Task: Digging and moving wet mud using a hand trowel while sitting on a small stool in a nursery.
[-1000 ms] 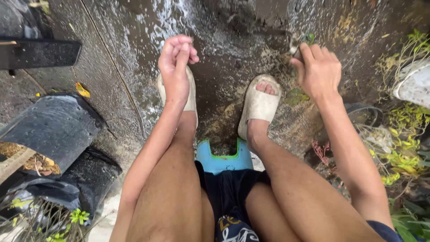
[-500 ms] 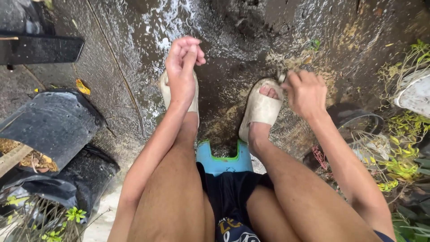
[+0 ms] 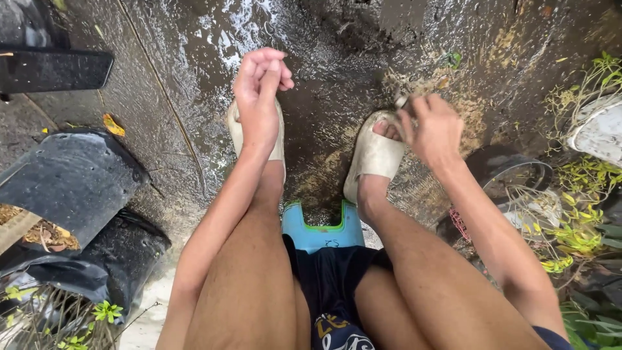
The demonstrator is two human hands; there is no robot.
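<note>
arms: yours are bare to the shoulder, no sleeves or gloves on left hand (image 3: 258,97) or right hand (image 3: 434,129)
shorts: dark navy with a pale printed pattern (image 3: 334,285)
footwear: cream slide sandals (image 3: 372,155), open-toed, mud-smeared

2 bare hands above wet concrete (image 3: 194,97): left hand (image 3: 258,97) loosely curled, right hand (image 3: 433,129) beside a pale sandal (image 3: 374,152).
</note>
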